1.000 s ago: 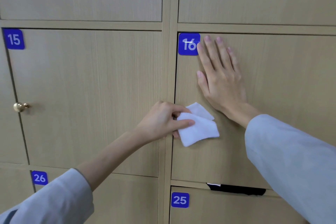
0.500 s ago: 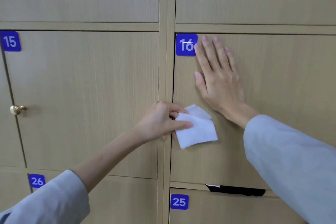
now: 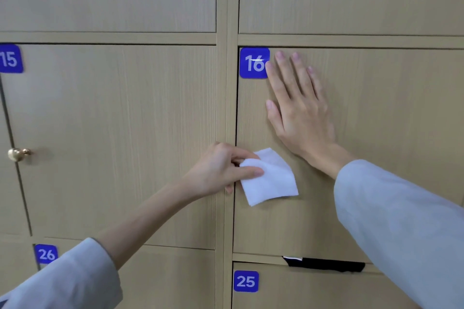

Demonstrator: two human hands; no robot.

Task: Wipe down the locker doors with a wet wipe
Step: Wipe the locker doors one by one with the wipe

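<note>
white and folded, the wet wipe [image 3: 270, 178] sits pinched in your left hand [image 3: 221, 170], thumb laid over its near edge and the other fingers curled behind it, with most of the cloth fanning out to the right against the lower left part of the door marked 16 [image 3: 391, 113]. your right hand [image 3: 298, 108] lies flat on that same door, fingers straight and holding nothing, its index tip touching the blue number plate [image 3: 252, 63] (it looks like it is bracing the door shut). what matters for the next stroke: the wipe is just beside the door's left edge, below and to the left of your right wrist, so most of the unwiped panel lies to the right and upward, and the braced palm stands in that path. i'd judge the left hand is the one to carry the stroke, either downward along the edge or across beneath the forearm; the right must lift before you reach the top.
</note>
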